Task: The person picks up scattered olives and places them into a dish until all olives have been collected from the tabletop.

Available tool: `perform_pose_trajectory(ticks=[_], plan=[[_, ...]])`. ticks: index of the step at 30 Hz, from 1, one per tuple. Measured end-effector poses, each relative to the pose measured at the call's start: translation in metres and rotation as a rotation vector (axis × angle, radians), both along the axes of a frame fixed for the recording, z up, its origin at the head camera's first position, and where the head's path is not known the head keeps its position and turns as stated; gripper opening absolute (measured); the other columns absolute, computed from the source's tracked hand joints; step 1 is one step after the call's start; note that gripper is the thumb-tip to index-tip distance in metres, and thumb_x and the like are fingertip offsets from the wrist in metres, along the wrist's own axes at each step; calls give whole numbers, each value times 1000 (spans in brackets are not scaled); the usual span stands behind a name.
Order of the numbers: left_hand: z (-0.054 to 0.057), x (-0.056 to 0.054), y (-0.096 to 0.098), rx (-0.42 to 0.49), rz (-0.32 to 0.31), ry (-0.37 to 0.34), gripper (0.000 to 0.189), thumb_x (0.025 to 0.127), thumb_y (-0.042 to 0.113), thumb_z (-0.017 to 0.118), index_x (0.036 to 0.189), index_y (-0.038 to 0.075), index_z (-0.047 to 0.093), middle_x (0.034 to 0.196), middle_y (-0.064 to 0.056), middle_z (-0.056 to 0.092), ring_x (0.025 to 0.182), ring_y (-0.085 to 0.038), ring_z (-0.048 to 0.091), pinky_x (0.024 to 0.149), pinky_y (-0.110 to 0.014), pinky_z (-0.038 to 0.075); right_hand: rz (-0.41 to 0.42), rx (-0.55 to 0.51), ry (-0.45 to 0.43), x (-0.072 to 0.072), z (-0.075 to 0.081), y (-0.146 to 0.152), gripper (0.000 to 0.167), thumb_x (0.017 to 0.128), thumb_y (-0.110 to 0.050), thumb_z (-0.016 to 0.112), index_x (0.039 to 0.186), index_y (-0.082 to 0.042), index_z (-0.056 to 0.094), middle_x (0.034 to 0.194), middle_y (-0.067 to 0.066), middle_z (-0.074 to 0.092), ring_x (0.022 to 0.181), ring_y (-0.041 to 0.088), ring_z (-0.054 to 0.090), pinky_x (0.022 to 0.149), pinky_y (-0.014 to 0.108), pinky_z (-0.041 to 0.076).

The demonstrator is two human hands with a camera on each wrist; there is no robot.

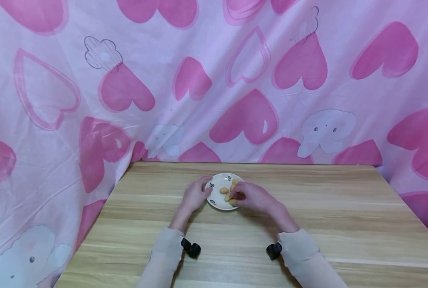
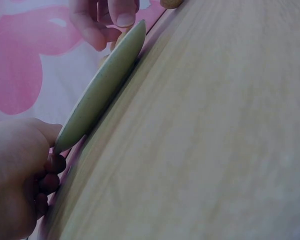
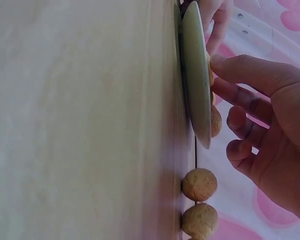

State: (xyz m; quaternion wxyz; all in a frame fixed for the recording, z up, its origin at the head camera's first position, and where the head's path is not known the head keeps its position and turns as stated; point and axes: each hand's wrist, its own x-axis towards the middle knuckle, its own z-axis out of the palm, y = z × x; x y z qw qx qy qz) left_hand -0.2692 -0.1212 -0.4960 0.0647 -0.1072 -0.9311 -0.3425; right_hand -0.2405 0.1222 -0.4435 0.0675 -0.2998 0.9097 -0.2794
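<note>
A small white plate [image 1: 218,183] with dark printed marks lies on the table, holding several round golden-brown cookies [image 1: 224,191]. My left hand [image 1: 195,195] grips its left rim; in the left wrist view the thumb lies over the edge and the other fingers are curled beneath it. Over the plate's right side, my right hand [image 1: 255,197] pinches a cookie [image 1: 228,197] between thumb and index finger. Its remaining fingers hang loosely bent in the right wrist view, above the rim. Part of the plate's right edge is hidden behind this hand in the head view.
Beyond the plate in the right wrist view, more round brown pieces [image 3: 199,185] stand on the table; the right hand hides them in the head view. The wooden table [image 1: 343,216] ends against a pink heart-patterned cloth [image 1: 246,116] at the back and left.
</note>
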Motion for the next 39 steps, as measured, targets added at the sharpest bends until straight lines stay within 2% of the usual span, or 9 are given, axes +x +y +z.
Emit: perform_pose_trajectory(ticks=[6, 10, 13, 21, 25, 29, 32, 39], plan=[[0, 1, 1, -4, -2, -8, 45, 94, 25, 66, 137, 16, 59, 69, 3, 53, 63, -13, 46, 89, -44, 41, -53, -33, -7, 3, 4, 16, 16, 89, -16, 74, 105, -18, 74, 99, -8, 67, 91, 12, 60, 82, 32, 50], [2, 1, 1, 0, 4, -11, 45, 94, 24, 67, 137, 16, 60, 69, 2, 53, 62, -14, 47, 89, -44, 41, -83, -41, -7, 4, 9, 28, 16, 91, -18, 71, 106, -17, 74, 93, -9, 65, 73, 10, 59, 68, 28, 49], [2, 1, 1, -4, 5, -16, 45, 93, 24, 67, 137, 16, 59, 69, 2, 53, 64, -14, 47, 91, -44, 40, -96, -42, -17, 3, 11, 38, 17, 91, -20, 71, 107, -15, 74, 91, -8, 65, 67, 9, 56, 63, 27, 47], [2, 1, 0, -6, 0, -13, 45, 94, 24, 67, 137, 15, 60, 69, 3, 53, 65, -14, 47, 91, -43, 40, -143, -45, -104, 3, 9, 58, 17, 91, -21, 72, 106, -14, 73, 94, -4, 67, 70, 12, 58, 64, 30, 50], [2, 1, -1, -10, 9, -4, 44, 93, 24, 67, 136, 16, 60, 70, 3, 53, 65, -14, 47, 83, -42, 42, -171, -28, -127, 2, 6, 64, 20, 87, -21, 76, 106, -16, 72, 103, -2, 69, 84, 14, 59, 75, 33, 50], [3, 1, -2, 1, 20, -18, 45, 93, 25, 67, 137, 16, 59, 70, 2, 53, 65, -15, 47, 89, -43, 42, -170, -23, -165, 2, 7, 67, 26, 85, -21, 78, 110, -18, 71, 108, -1, 68, 94, 19, 58, 83, 36, 49], [2, -1, -2, 8, 10, -23, 46, 93, 25, 66, 138, 16, 59, 71, 2, 53, 65, -15, 47, 96, -45, 39, -149, -12, -194, 2, 6, 69, 26, 83, -20, 80, 108, -19, 72, 106, -2, 67, 95, 19, 57, 84, 36, 49], [2, 1, 1, 15, 0, -9, 44, 93, 23, 67, 136, 15, 60, 70, 3, 53, 65, -13, 47, 91, -44, 39, -99, 43, -207, 3, -1, 73, 22, 83, -12, 79, 103, -20, 73, 96, -4, 64, 86, 17, 54, 78, 33, 49]])
